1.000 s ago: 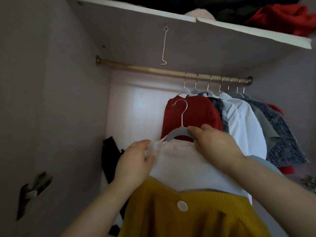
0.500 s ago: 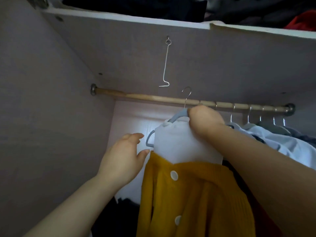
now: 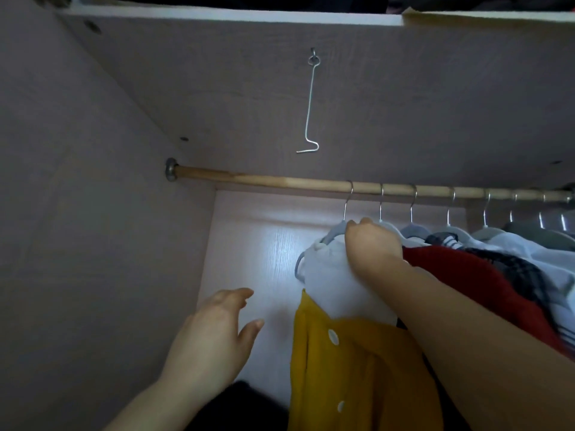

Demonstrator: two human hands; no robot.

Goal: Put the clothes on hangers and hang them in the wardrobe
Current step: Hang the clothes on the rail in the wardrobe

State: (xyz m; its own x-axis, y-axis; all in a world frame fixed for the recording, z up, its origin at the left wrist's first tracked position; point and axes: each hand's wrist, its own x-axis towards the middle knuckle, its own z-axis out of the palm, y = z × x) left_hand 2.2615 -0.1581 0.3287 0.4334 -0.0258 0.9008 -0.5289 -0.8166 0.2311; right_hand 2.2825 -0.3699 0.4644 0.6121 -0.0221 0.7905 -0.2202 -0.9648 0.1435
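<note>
1. Head view, the grip: we see the right hand (image 3: 371, 244) with its fingers curled tight around the top of a grey hanger (image 3: 329, 236), just under the hanger's metal hook.
2. Same view, the task's things: the hanger carries a white garment (image 3: 329, 281) with a mustard cardigan (image 3: 351, 368) over it. White buttons (image 3: 333, 336) run down the cardigan's front.
3. The hanger's hook curves over the wooden rod (image 3: 264, 178). That makes these clothes the leftmost set on the rod.
4. The left hand (image 3: 217, 331) is lower and to the left. We see its fingers loosely spread, and it holds nothing. It is near the cardigan's edge but apart from it.
5. Just to the right of the held hanger, a red garment (image 3: 466, 275) hangs touching the right forearm. Beyond it are a dark checked piece and pale shirts on more hangers (image 3: 412, 213), packed close along the rod.
6. The rod ends at a metal bracket (image 3: 170, 169) on the wardrobe (image 3: 77, 213) side wall.
7. A bent wire hook (image 3: 309, 104) dangles from the underside of the shelf (image 3: 217, 17) above the rod.
8. Dark cloth (image 3: 249, 405) lies low in the wardrobe, between the left forearm and the cardigan. We cannot tell what it is.
</note>
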